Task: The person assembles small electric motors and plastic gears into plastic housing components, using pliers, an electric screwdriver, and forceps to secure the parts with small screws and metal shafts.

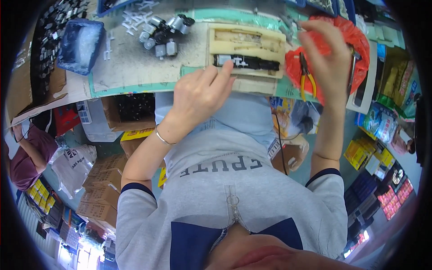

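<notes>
My left hand (pixel 198 94) reaches over the front edge of the bench. Its index fingertip touches a black housing with a silver motor and white plastic parts (pixel 258 62), and its thumb is held apart. The housing lies lengthwise in the near slot of a cream-coloured fixture block (pixel 247 47). My right hand (pixel 330 58) is raised over a red plastic bag (pixel 360 36) to the right of the block. It is smeared by motion, so whether its fingers hold anything cannot be made out. Pliers with orange-yellow handles (pixel 308 80) lie on the bag beside it.
Several small silver motors with black parts (pixel 165 36) are heaped left of the block, near loose white plastic pieces (pixel 136 18). A blue tray (pixel 81 47) stands further left. Cardboard boxes (pixel 100 193) are stacked on the floor. Another person's sleeve (pixel 31 153) shows at far left.
</notes>
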